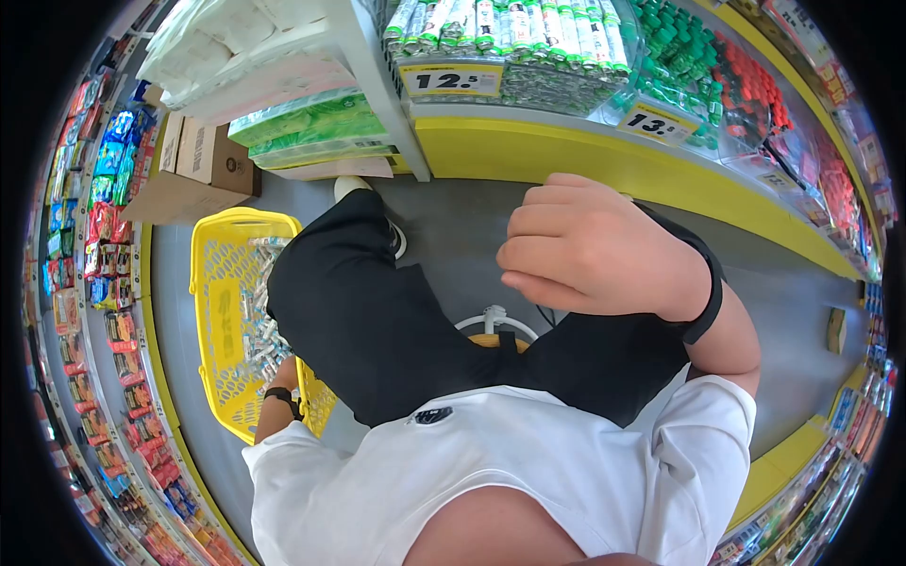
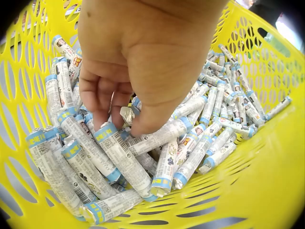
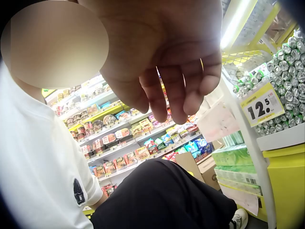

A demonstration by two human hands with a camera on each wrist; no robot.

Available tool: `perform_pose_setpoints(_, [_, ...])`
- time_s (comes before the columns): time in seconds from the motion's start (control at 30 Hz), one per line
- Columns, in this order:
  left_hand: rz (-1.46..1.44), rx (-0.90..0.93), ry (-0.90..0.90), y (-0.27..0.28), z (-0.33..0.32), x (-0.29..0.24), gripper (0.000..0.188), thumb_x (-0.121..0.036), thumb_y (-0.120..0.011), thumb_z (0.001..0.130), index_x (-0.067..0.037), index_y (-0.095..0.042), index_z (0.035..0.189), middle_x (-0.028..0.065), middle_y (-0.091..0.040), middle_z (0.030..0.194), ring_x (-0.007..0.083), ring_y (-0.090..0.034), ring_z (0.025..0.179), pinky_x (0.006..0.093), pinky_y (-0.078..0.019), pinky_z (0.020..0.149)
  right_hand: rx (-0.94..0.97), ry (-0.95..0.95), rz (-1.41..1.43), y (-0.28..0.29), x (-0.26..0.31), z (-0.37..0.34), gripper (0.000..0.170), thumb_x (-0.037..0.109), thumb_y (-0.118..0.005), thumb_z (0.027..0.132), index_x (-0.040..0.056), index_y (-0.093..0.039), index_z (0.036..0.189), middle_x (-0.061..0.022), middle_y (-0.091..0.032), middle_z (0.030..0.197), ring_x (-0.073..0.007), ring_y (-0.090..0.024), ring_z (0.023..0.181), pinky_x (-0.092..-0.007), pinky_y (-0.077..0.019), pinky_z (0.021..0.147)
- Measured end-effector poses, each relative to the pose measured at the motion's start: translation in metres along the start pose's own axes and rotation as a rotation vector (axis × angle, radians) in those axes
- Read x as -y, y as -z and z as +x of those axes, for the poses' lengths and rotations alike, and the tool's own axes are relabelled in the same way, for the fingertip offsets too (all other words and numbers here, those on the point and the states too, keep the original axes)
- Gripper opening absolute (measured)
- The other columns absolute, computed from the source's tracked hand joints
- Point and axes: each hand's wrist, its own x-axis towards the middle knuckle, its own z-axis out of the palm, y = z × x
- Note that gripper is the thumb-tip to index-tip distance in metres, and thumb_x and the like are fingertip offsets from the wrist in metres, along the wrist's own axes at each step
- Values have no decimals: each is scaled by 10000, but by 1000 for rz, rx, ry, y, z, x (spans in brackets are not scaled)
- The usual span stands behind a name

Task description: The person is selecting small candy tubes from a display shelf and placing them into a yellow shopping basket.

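A yellow shopping basket [image 1: 209, 377] stands on the floor at the person's left, holding many small candy rolls [image 1: 260, 321] in white wrappers with light-blue ends. My left hand [image 2: 147, 57] reaches down into it among the rolls. Thumb and fingers pinch a roll by its silver foil end [image 2: 127, 114]; most of that roll is hidden by the hand and the pile. My right hand [image 1: 590, 245] is raised above the right thigh, fingers loosely bent. Seen from below in the right wrist view, its fingers [image 3: 178, 98] hold nothing.
Ahead is a shelf with green-and-white rolls [image 1: 510, 33] behind a 12.5 price tag [image 1: 451, 80]. Green-wrapped packs [image 1: 311, 123] and an opened cardboard box [image 1: 203, 156] lie at the front left. Snack shelves [image 1: 109, 283] line the left side. A stool [image 1: 495, 330] shows between the legs.
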Motion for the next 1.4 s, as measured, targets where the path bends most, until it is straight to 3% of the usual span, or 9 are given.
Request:
perform_pose_setpoints(0.13, [-144, -105, -9, -21, 21, 41, 353, -221, -608, 840, -27, -613, 1136, 259, -642, 1097, 437, -573, 1076, 472, -484, 869, -66, 25, -10, -5, -3, -3, 106, 160, -673, 841, 83, -602, 856, -44, -528, 787, -231, -528, 726, -350, -423, 689])
perform_pose_setpoints(0.27, [-254, -255, -171, -32, 32, 57, 359, -202, -589, 849, -23, -614, 1159, 262, -646, 1102, 443, -575, 1078, 472, -479, 869, -90, 25, -6, -7, -4, -5, 120, 173, -670, 841, 85, -587, 839, -41, -508, 765, -225, -523, 716, -347, -423, 681])
perform_pose_setpoints(0.6, [-201, -326, 192, 14, 17, 19, 307, -146, -560, 847, 0, -657, 1098, 255, -667, 1068, 434, -600, 1066, 451, -473, 862, -124, 28, -39, -11, -5, -8, 196, 195, -676, 829, 82, -543, 740, -43, -478, 700, -214, -514, 696, -342, -420, 672])
perform_pose_setpoints(0.7, [-61, -414, -17, 30, 10, 8, 328, -132, -577, 838, -9, -642, 1135, 246, -661, 1105, 423, -600, 1080, 447, -472, 866, -131, 44, -40, -13, -5, -7, 205, 198, -672, 832, 84, -540, 725, -40, -476, 692, -212, -512, 695, -341, -417, 668])
perform_pose_setpoints(0.8, [-194, -665, -107, 58, -11, -35, 257, -96, -593, 820, 7, -614, 1054, 195, -677, 975, 366, -640, 926, 415, -480, 783, -139, 38, -47, -13, -5, -8, 198, 196, -667, 831, 90, -541, 722, -33, -473, 690, -206, -511, 700, -339, -416, 669])
perform_pose_setpoints(0.9, [-362, -650, -135, 97, -25, -59, 142, -57, -601, 803, -8, -551, 927, 88, -587, 792, 218, -571, 734, 327, -451, 688, -121, 34, -51, -14, -5, -8, 194, 196, -662, 829, 97, -537, 719, -26, -470, 690, -200, -512, 706, -335, -416, 671])
perform_pose_setpoints(1.0, [-544, -635, -192, 141, -41, -82, 107, -5, -577, 810, -47, -498, 870, 16, -456, 761, 110, -442, 689, 249, -393, 645, -106, 37, -59, -14, -5, -7, 195, 197, -659, 829, 101, -531, 717, -22, -469, 691, -196, -512, 709, -332, -416, 675])
perform_pose_setpoints(1.3, [-873, -841, -666, 238, -122, -228, 145, -2, -554, 866, -40, -521, 1002, 22, -520, 939, 75, -484, 793, 217, -401, 724, -129, 56, -65, -18, -6, -5, 176, 189, -656, 821, 98, -531, 736, -25, -475, 716, -198, -519, 714, -337, -425, 672])
perform_pose_setpoints(1.4, [-948, -705, -819, 251, -143, -288, 149, -70, -592, 878, -23, -529, 1005, 43, -547, 953, 84, -503, 814, 215, -407, 733, -135, 66, -67, -16, -6, -4, 146, 183, -667, 805, 92, -554, 794, -38, -507, 809, -210, -535, 742, -343, -436, 684])
